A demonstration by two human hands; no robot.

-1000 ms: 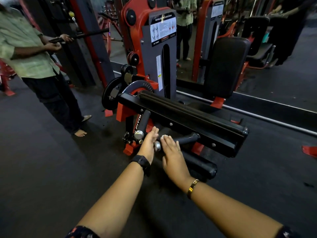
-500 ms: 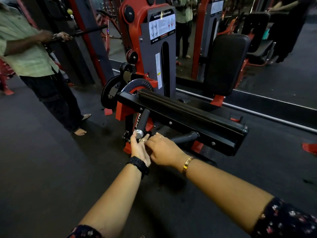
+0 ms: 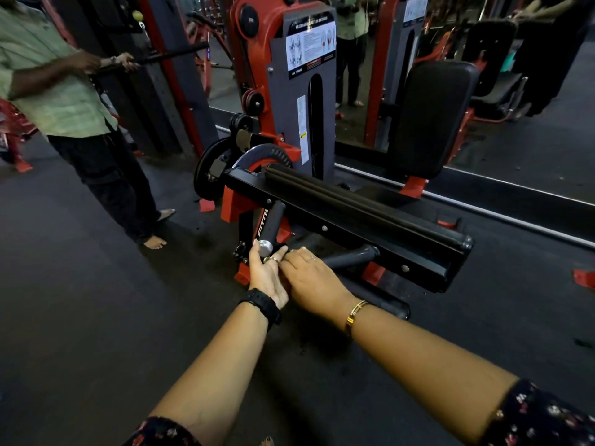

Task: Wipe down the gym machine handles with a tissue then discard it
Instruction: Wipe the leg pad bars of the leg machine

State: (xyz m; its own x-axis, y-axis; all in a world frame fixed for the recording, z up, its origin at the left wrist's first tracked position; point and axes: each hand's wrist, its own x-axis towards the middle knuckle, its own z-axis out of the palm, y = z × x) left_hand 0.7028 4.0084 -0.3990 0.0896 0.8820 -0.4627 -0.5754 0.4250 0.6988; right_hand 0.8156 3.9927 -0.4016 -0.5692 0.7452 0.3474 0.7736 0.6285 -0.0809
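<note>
your left hand (image 3: pixel 266 278) lies open, fingertips at the metal end of the left handle (image 3: pixel 274 222). your right hand (image 3: pixel 310 280) covers its palm; i cannot tell whether it pinches anything. the right handle (image 3: pixel 349 259) sits just beyond.

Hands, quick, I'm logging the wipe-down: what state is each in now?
Left hand: open, fingers straight beside the handle end.
Right hand: cannot tell, fingertips hidden against the left hand.

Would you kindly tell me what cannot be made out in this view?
Tissue: unseen in the head view; left hand and right hand, touching, may cover it.
Right handle near end: hidden by the right hand.
Placard text: too small.
</note>
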